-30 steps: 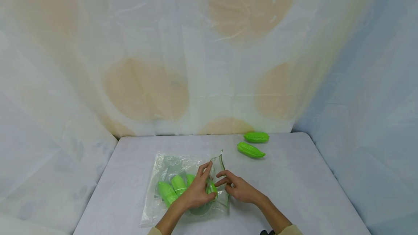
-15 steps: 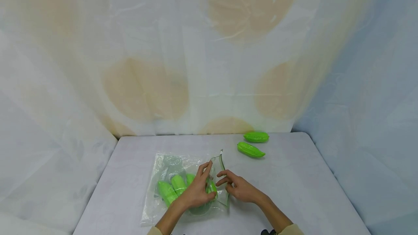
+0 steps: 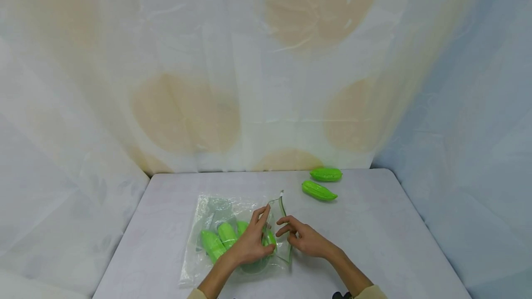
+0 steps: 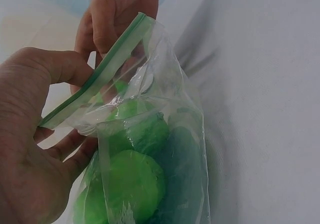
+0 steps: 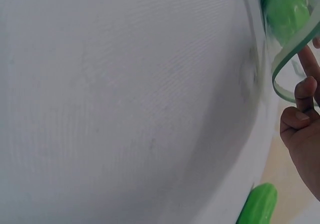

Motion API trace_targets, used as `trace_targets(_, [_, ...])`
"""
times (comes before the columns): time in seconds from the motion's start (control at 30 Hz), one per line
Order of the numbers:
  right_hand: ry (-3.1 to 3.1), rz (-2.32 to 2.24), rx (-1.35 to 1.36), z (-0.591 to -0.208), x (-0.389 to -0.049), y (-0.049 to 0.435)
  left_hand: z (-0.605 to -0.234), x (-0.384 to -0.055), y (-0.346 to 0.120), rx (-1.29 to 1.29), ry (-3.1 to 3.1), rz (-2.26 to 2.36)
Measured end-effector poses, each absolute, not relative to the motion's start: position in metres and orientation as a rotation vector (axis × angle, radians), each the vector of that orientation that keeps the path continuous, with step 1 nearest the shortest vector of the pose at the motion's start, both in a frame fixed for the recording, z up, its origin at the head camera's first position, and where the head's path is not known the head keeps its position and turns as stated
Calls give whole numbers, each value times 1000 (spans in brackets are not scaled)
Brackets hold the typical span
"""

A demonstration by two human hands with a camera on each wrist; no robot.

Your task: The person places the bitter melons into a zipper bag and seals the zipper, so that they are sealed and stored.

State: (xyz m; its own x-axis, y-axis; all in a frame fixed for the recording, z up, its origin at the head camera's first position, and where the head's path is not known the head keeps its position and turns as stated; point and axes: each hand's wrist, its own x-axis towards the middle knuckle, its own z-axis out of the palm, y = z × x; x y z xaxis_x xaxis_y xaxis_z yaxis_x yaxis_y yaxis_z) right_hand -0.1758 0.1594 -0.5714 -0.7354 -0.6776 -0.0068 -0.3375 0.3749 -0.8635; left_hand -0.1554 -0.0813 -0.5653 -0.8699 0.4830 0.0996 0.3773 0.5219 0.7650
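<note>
A clear zip bag (image 3: 191,264) with a green-edged mouth lies on the table, holding several green ridged gourds (image 3: 211,243). My left hand (image 3: 249,243) is at the bag's mouth. In the left wrist view its thumb bears on the green zip strip (image 4: 116,51), with its fingers curled below on the bag. The mouth gapes to the right. My right hand (image 3: 309,240) reaches into that opening, its index finger extended past the strip and other fingers bent, as the right wrist view shows. Whether it touches the nearest gourd (image 3: 269,240) is hidden by plastic and fingers.
Two loose green gourds, a rear one (image 3: 326,174) and a front one (image 3: 319,191), lie at the back right of the white-covered table (image 3: 374,234). Patterned cloth walls (image 3: 249,105) close in the back and sides. A small black object (image 3: 338,295) shows by the right sleeve.
My right hand has shifted very slightly to the right at the bag's mouth. The left hand, the bag and the gourds look unmoved.
</note>
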Motion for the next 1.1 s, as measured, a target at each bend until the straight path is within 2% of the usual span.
trace_targets(0.53, [2376,-1298,-852,-568,-187,174,-564,-154,-80,704,2620,1290])
trace_targets(1.1, [2527,-1409,-629,-571,-205,205,-565,-153,-79,701,2637,1281])
